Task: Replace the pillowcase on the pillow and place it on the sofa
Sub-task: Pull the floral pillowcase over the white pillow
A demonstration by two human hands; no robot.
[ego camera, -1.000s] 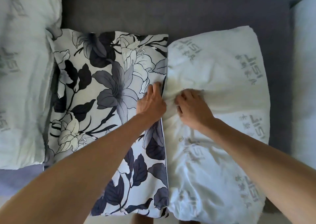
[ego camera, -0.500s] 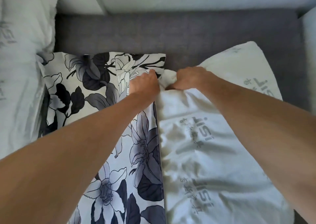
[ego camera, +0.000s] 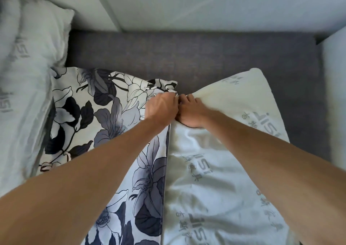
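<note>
On the grey sofa (ego camera: pixel 206 57): my left hand (ego camera: pixel 162 107) is pinching the floral pillowcase (ego camera: pixel 104 110) corner; my right hand (ego camera: pixel 191 111), fingers curled, is gripping the white pillow (ego camera: pixel 215 179) corner beside it.

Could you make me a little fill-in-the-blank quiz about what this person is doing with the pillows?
1. The pillowcase is printed with dark ____.
2. The left hand pinches the open edge of the ____.
3. The right hand presses on the white ____, which lies right of the case.
4. Both things lie on a ____ sofa.

Missing words: flowers; pillowcase; pillow; grey
</note>
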